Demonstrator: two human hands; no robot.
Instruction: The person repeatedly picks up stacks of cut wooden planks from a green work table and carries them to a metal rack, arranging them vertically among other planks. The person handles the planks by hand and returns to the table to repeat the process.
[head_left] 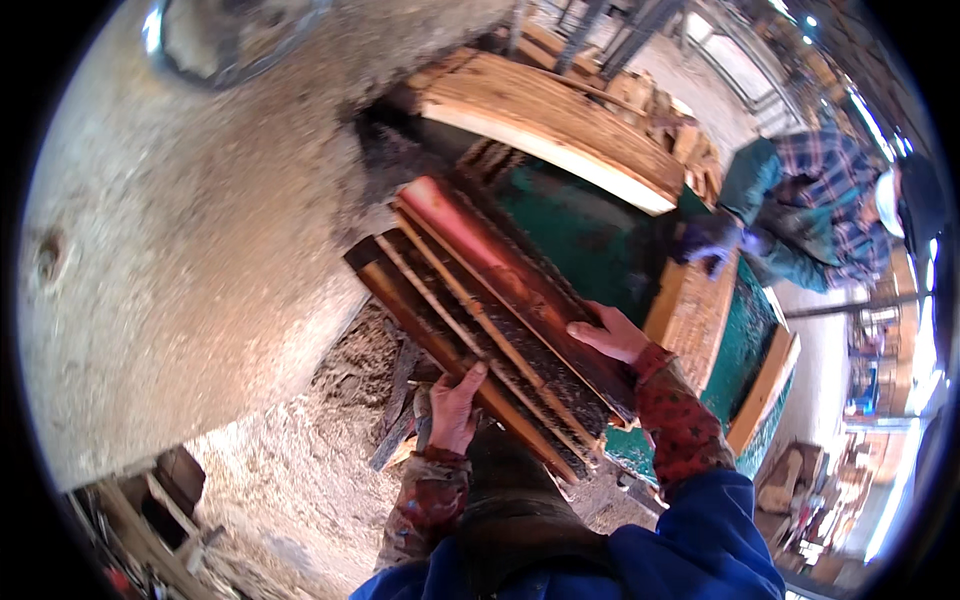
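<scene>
A bundle of long bark-edged wood slabs [470, 300] lies slantwise in front of my body, dark brown with pale cut edges. The slab at the far right has a reddish face [450, 215]. My left hand [455, 412] grips the near left edge of the bundle, thumb on top and fingers out of sight underneath. On the opposite side, my right hand [612, 335] is closed round the right edge, its thumb lying along the wood. The slabs' near ends reach down close to my legs.
A green metal table [570, 215] carries a thick timber [560, 130] and shorter blocks [700, 320]. Across it, a person in a plaid top [825, 200] has gloved hands [708, 240] at a block. A large pale worn surface [190, 250] rises at left. Sawdust [270, 500] covers the floor.
</scene>
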